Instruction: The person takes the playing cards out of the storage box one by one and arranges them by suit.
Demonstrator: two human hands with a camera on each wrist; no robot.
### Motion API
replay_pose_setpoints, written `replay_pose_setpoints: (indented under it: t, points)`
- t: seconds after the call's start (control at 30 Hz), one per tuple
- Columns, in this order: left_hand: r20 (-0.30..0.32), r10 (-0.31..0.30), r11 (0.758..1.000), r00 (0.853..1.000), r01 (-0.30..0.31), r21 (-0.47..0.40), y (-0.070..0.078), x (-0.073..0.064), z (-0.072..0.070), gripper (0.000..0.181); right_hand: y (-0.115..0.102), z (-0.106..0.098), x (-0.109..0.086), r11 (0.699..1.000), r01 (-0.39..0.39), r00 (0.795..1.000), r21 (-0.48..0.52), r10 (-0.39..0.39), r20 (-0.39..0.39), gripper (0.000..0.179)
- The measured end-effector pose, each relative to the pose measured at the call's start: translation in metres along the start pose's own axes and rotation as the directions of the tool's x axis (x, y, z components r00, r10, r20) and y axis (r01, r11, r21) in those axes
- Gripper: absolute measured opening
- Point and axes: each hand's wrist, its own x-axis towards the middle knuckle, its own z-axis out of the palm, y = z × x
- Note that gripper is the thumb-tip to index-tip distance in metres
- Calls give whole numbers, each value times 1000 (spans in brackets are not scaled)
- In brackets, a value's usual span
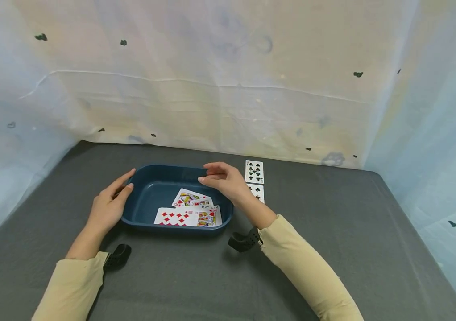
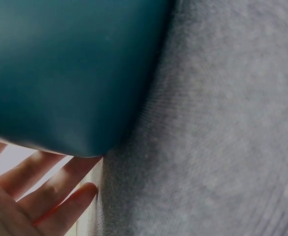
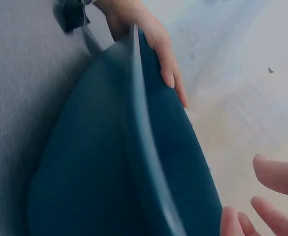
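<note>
As a left hand (image 1: 106, 208) rests its extended fingers against the left end of a dark-blue tray (image 1: 143, 200) on a gray-covered table (image 1: 332, 214), a right hand (image 1: 230, 183) hovers by the far right rim, thumb and fingertips apart, nothing seen between them. Sorting cards between tray and table appears to be the step in hand; done well, it would call for light steadying at the rim, one card pinched by its edge, and a lift clear of the wall (flat cards are likely to cling together). The count: one tray, with at least four playing cards (image 1: 176, 217) overlapping toward its near right, the exact number hidden; two club cards (image 1: 254, 171) to the tray's right, the nearer partly covered by the right arm; two black wrist devices (image 1: 242, 242), one per arm.
</note>
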Motion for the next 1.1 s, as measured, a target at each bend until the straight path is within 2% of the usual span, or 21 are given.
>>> replay_pose_setpoints:
  t: [0.1, 0.33, 0.53, 0.67, 0.77, 0.9, 0.97, 1.0, 1.1]
  points:
    - [-3, 5, 1000, 1000, -5, -2, 0, 0, 1, 50, 2, 9, 2, 1000, -21, 999, 14, 21, 49, 46]
    - [-6, 9, 1000, 1000, -9, -1, -1, -1, 4, 50, 6, 21, 1, 997, -60, 986, -45, 66, 153, 43]
    - [-5, 8, 1000, 1000, -8, -1, 1, 0, 4, 50, 11, 26, 4, 993, -81, 983, -88, 94, 159, 41]
    - [-5, 4, 1000, 1000, -4, -4, 2, -1, 4, 49, 13, 29, 5, 985, -68, 977, -158, 97, 188, 40]
    - [-4, 2, 1000, 1000, -2, -1, 1, -1, 4, 49, 15, 32, 6, 969, -32, 963, -243, 96, 252, 41]
    - [-4, 1, 1000, 1000, -1, -1, 1, -1, 4, 50, 16, 37, 5, 921, 79, 938, -382, 61, 342, 50]
    - [-5, 0, 1000, 1000, 0, 0, 1, -1, 4, 50, 17, 40, 4, 876, 155, 929, -456, 28, 369, 54]
    - [-7, 1, 1000, 1000, -1, 2, 1, -1, 4, 50, 17, 41, 4, 844, 194, 926, -499, 10, 377, 55]
    - [-7, -1, 1000, 1000, 1, 4, 1, -1, 4, 49, 18, 45, 2, 769, 265, 919, -581, -19, 395, 55]
